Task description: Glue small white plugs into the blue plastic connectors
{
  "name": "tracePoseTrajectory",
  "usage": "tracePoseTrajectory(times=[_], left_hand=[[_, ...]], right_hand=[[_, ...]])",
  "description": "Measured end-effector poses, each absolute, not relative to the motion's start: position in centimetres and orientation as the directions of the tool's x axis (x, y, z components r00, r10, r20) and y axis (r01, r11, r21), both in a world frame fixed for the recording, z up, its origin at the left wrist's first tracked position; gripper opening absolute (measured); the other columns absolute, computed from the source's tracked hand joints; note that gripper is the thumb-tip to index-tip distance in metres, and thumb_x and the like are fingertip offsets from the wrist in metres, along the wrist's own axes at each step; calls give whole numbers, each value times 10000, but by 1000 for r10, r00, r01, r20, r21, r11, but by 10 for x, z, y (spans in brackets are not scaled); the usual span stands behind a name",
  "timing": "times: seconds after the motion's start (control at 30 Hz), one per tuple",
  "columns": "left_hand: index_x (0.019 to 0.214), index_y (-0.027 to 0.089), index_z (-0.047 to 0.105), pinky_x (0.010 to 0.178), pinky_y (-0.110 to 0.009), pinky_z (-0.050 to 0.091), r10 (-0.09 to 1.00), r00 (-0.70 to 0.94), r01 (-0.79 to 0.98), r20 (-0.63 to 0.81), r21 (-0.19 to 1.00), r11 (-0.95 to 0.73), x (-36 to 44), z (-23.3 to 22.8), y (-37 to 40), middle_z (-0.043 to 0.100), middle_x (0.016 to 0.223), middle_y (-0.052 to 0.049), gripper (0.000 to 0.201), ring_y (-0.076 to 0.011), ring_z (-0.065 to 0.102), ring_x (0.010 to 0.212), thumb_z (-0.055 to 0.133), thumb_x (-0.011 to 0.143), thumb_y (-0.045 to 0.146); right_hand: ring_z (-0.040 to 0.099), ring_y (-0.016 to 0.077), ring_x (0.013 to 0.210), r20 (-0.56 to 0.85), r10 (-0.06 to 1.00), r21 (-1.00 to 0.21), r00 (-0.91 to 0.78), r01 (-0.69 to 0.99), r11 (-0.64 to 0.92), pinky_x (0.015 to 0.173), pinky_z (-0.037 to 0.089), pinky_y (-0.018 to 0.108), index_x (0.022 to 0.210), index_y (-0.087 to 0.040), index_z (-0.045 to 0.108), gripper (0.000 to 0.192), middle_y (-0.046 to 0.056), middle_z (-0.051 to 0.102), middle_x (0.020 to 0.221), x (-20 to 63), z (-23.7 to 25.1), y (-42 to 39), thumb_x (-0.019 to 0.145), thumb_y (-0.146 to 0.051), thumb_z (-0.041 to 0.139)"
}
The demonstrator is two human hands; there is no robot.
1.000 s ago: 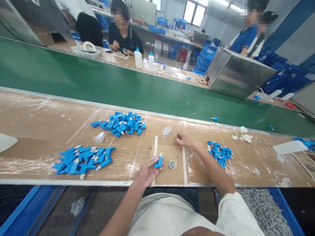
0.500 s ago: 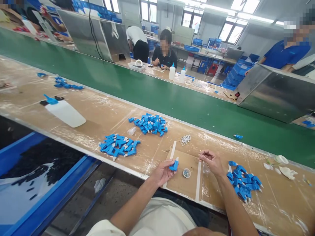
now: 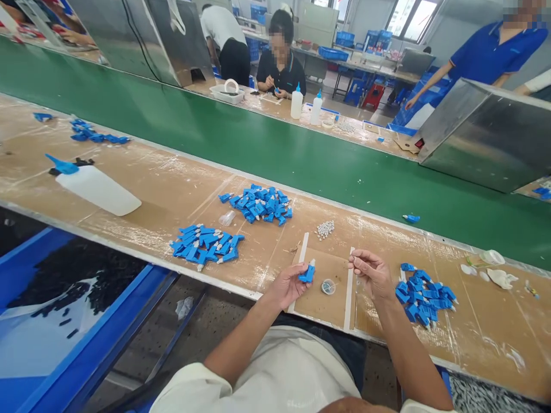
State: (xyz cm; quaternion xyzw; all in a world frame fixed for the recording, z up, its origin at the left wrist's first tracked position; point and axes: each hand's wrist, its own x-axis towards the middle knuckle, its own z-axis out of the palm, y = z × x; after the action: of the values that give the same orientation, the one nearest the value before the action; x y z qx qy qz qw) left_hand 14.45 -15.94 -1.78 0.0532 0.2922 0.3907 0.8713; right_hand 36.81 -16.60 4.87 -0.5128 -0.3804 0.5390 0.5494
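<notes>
My left hand (image 3: 289, 285) holds a small blue plastic part (image 3: 307, 273) with a white tip pointing up. To its right, my right hand (image 3: 371, 272) is pinched closed above the taped cardboard; whatever sits between the fingertips is too small to make out. Between the hands stands a little clear cup (image 3: 328, 287) with something grey in it. Just beyond lies a heap of small pale grey pieces (image 3: 325, 230). A pile of blue parts (image 3: 425, 295) rests right of my right hand. Two more piles, a near one (image 3: 207, 245) and a farther one (image 3: 260, 203), lie to the left.
A white bottle with a blue nozzle (image 3: 99, 189) lies at the left. Behind the bench runs a green conveyor belt (image 3: 241, 143) carrying one blue part (image 3: 411, 218). A blue bin of black pieces (image 3: 86, 287) is below left. Co-workers are across the belt.
The view has shifted slightly downward and to the right. Both hands keep nearly the same pose, the left one still with the blue part. At the right, a co-worker's arm now reaches down.
</notes>
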Motion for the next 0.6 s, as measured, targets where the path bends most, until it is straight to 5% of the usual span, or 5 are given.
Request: tracePoseTrajectory(times=[0.6], left_hand=[[832,111,634,500,-197,453,714,587,-575,-382,425,699,147,18,-158,607,720,-11,309,-101,574,619,848,644,231]], right_hand=[[714,95,605,-323,946,-878,-16,-367,-306,524,572,140,783,-203,784,375,16,769,757,332,54,-191,577,-454,971]])
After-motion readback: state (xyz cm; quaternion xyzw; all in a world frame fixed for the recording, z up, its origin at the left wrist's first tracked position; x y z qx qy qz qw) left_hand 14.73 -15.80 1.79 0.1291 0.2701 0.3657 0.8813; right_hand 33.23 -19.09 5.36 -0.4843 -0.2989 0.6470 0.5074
